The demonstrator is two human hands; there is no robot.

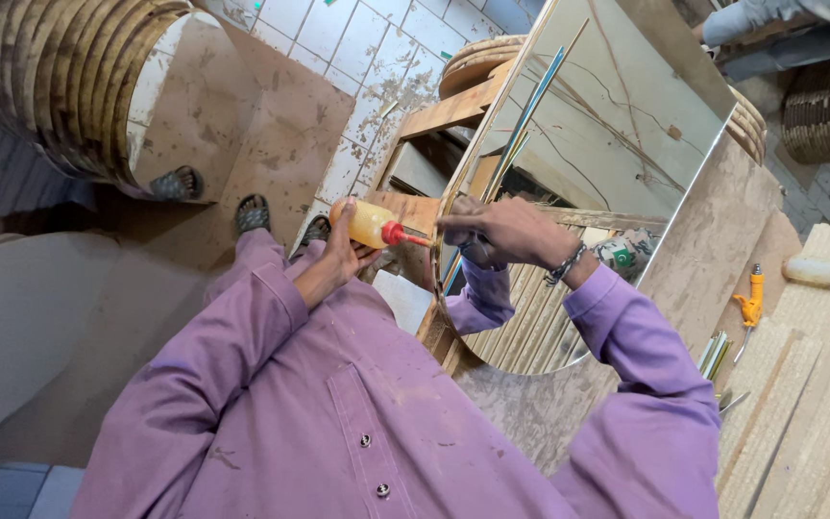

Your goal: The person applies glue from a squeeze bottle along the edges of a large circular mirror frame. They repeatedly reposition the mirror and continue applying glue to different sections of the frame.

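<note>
At frame centre the left hand (346,252) is wrapped around a yellow glue bottle (369,224), its red nozzle aimed at the rim of the round mirror (607,125). Just right of the nozzle, the right hand (506,231) presses curled fingers on that mirror edge. A second glue bottle (823,273) lies on the boards at far right, beside an orange screwdriver (751,306).

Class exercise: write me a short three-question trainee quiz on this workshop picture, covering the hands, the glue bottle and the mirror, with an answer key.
1. True or false: the left hand holds a glue bottle with a red nozzle.
2. What does the right hand rest against?
A. a hammer
B. the edge of the round mirror
C. a paint tin
3. Fill in: a second glue bottle lies at the far right near a yellow ____.

Key: 1 true; 2 B; 3 tool, its exact kind unclear.
</note>
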